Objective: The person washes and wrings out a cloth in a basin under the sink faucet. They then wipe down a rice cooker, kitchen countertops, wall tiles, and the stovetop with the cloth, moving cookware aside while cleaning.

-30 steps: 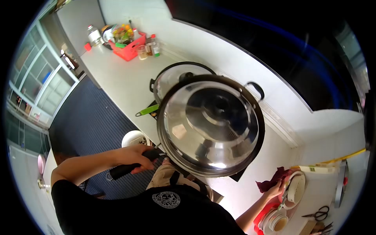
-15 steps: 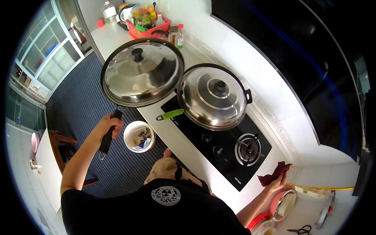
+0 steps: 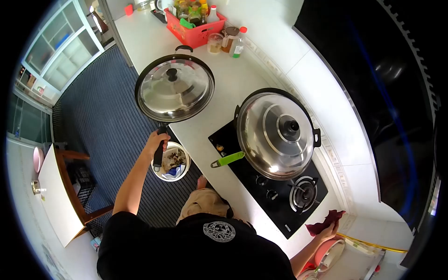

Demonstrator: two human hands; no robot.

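Observation:
My left hand (image 3: 155,141) is wrapped round the black handle of a frying pan (image 3: 138,93), which wears a shiny steel lid (image 3: 186,99) with a black knob. The pan is held level over the counter's left edge; I cannot tell whether it touches the counter. On the far right, my right hand (image 3: 329,232) grips a crumpled dark red cloth (image 3: 325,223) near the stove's corner. A wok (image 3: 317,137) with a steel lid (image 3: 261,135) sits on the black gas stove (image 3: 283,215). Beside it, a green-handled utensil (image 3: 232,158) sticks out from under the wok's edge.
A red basket (image 3: 198,36) of bottles stands at the back, with a jar (image 3: 215,43) and a red-capped bottle (image 3: 238,44) beside it. On the floor is a white bin (image 3: 187,164) with rubbish. A dark range hood (image 3: 373,93) overhangs the right. Bowls (image 3: 326,254) lie bottom right.
My left hand has moved the lidded pan away from the wok, and the pan looks lower. The view has shifted, so the stove and basket appear elsewhere. My right hand still holds the cloth.

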